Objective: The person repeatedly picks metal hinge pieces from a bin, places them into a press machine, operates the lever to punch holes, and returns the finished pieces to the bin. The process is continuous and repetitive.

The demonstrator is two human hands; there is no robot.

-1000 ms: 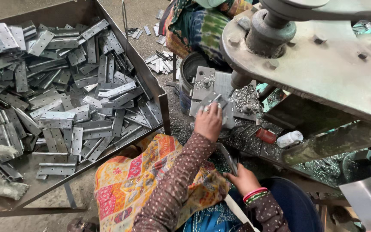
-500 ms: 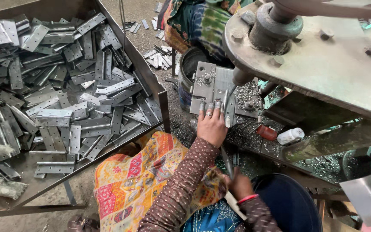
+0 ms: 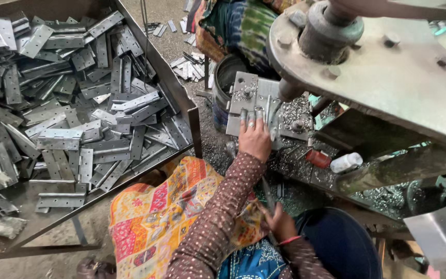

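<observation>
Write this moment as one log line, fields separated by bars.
left hand: flat on press plate | right hand: holding metal strip | tray: hinge plates

Head view, steeply downward (close)

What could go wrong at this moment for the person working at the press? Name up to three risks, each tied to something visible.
1. The left hand lies flat on the die plate close under the press head; fingers could be crushed.
2. Metal shavings around the plate could cut bare skin.
3. The right hand grips a thin metal strip near the lap; its edge may cut.
</observation>
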